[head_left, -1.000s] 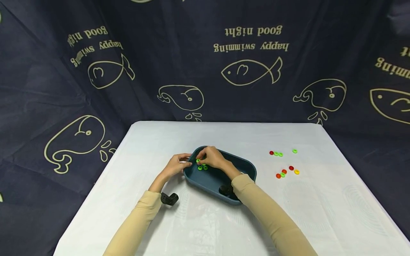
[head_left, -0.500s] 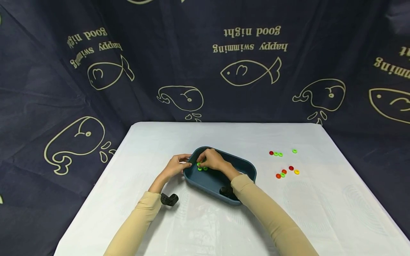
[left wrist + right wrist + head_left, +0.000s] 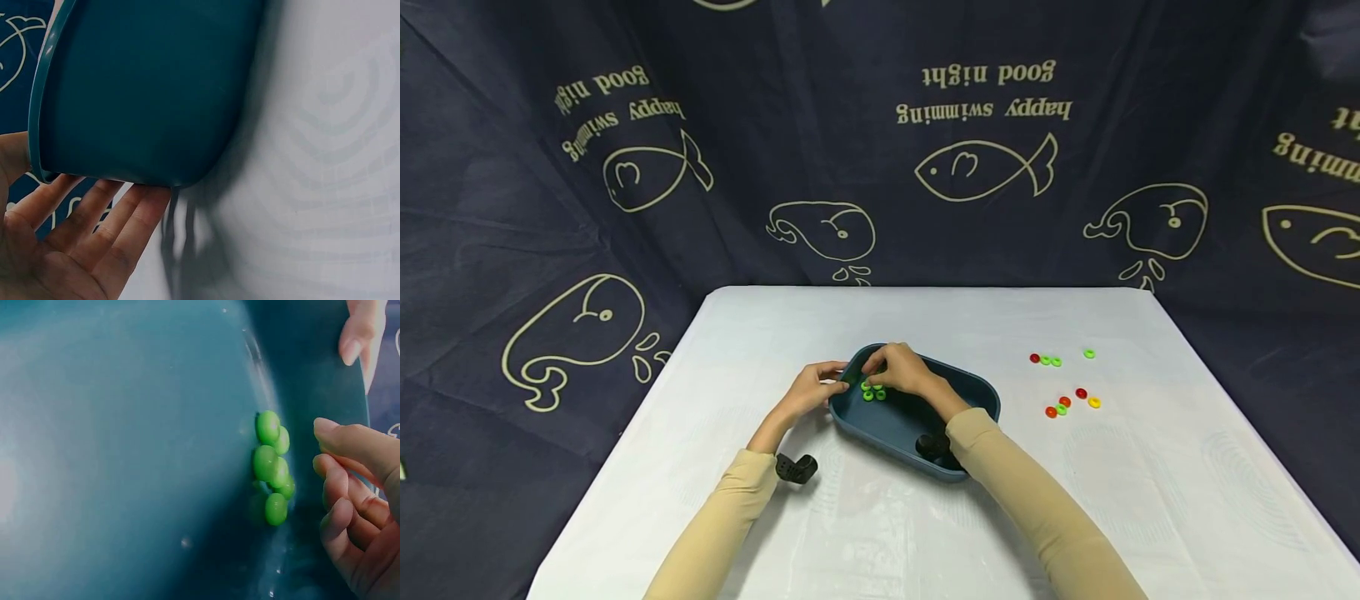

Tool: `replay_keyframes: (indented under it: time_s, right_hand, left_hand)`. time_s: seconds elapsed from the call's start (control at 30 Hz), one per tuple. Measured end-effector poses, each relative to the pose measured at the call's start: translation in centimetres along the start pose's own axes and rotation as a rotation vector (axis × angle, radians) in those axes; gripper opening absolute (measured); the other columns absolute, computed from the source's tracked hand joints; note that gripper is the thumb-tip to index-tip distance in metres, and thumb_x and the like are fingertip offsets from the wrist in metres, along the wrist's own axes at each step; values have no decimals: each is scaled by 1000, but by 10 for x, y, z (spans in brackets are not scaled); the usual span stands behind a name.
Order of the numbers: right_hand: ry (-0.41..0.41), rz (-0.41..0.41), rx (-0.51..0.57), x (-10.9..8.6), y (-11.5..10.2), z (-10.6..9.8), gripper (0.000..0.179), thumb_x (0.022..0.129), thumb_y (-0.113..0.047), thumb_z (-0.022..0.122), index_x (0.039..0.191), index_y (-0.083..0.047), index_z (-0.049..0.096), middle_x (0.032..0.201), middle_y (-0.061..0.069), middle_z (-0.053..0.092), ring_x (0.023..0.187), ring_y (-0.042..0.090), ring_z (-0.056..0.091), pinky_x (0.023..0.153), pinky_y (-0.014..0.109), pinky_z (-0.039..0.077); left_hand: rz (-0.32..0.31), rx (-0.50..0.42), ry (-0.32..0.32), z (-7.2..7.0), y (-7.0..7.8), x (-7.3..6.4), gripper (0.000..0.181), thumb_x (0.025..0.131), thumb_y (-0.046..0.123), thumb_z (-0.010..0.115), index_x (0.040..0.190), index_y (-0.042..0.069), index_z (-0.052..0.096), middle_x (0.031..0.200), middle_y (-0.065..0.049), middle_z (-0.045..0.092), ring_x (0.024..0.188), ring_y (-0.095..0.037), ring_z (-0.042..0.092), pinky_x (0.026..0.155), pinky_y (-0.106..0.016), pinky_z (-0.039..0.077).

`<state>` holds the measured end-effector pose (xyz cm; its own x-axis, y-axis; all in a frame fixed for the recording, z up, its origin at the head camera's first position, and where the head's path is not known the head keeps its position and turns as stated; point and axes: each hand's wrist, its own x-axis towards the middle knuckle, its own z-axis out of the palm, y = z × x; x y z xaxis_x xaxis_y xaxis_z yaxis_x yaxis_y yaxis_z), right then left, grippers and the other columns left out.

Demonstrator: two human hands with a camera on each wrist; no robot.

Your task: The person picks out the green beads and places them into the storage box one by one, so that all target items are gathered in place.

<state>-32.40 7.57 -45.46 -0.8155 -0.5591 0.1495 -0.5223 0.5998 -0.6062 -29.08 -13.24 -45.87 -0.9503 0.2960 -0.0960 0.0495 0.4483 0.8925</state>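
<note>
At mid-frame, the left hand pinches the blue tray, presumably to steady it. Green ring beads cluster inside its left end; beside them the right hand, fingers loosely bent, pinches nothing.

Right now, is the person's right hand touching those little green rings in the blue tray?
Apart. The right wrist view shows it: a bare strip of blue tray between the green rings and the right hand.
</note>
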Motion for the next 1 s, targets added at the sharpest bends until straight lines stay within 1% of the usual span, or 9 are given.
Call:
replay_keyframes:
  time_s: [0.1, 0.2, 0.27, 0.4, 0.5, 0.53, 0.63, 0.8, 1.0]
  right_hand:
    - [18, -6, 11, -1, -1, -5, 19, 80, -16, 74, 98, -9, 74, 95, 4, 74, 87, 17, 67, 79, 31, 53]
    - [41, -2, 22, -3, -2, -13, 20, 80, -16, 74, 99, -8, 74, 97, 5, 73, 87, 17, 67, 78, 30, 53]
    - [58, 6, 32, -4, -1, -20, 21, 81, -16, 74, 100, -8, 74, 97, 5, 73, 88, 18, 66, 76, 28, 53]
    - [88, 18, 50, -6, 1, -32, 23, 80, -17, 74, 101, -7, 74, 98, 6, 73, 86, 19, 66, 72, 27, 53]
    - [105, 23, 51, -9, 2, -39, 23, 81, -17, 74, 101, -7, 74, 97, 6, 73, 81, 18, 65, 69, 25, 52]
    - [110, 23, 57, -10, 3, -42, 23, 81, -17, 74, 101, -6, 74, 97, 7, 73, 78, 20, 65, 66, 24, 51]
    - [130, 33, 80, -13, 5, -50, 23, 81, -16, 73, 101, -5, 73, 95, 9, 73, 69, 25, 65, 57, 23, 50]
    - [173, 38, 106, -21, 12, -62, 24, 81, -16, 73, 102, -3, 73, 95, 13, 72, 62, 36, 63, 46, 24, 47]
    - [216, 68, 97, -33, 20, -76, 22, 82, -15, 73, 101, -6, 73, 96, 13, 72, 64, 33, 63, 45, 24, 47]
  left_hand:
    - [1, -15, -16, 0, 1, -1, 44, 89, 10, 61, 132, 3, 53, 121, -24, 60, 83, -27, 62, 55, -33, 48]
    - [-2, -27, -32, -1, 11, -6, 45, 89, 7, 60, 132, -1, 52, 122, -27, 58, 89, -38, 61, 57, -36, 49]
    - [-1, -27, -32, -1, 12, -6, 45, 89, 6, 60, 132, -2, 51, 121, -28, 58, 88, -38, 61, 56, -35, 49]
    - [2, -26, -7, 0, 4, -2, 44, 88, 8, 61, 131, 2, 54, 120, -24, 60, 86, -30, 63, 54, -28, 48]
    - [33, -29, -3, -1, -2, 0, 42, 88, 13, 63, 129, 5, 57, 117, -20, 63, 82, -22, 64, 53, -27, 49]
    - [61, -30, -3, -1, -2, -2, 41, 87, 13, 63, 128, 5, 58, 114, -19, 64, 79, -19, 64, 52, -27, 49]
    - [91, -28, -4, -2, -1, -4, 42, 87, 14, 64, 127, 5, 58, 112, -18, 65, 74, -14, 63, 51, -28, 48]
    - [28, -9, 9, -1, 2, -4, 45, 87, 11, 63, 131, 3, 55, 119, -22, 62, 81, -20, 64, 54, -29, 49]
    - [5, -9, 5, 0, 1, -1, 45, 88, 9, 62, 131, 3, 54, 120, -23, 61, 83, -28, 63, 54, -31, 48]
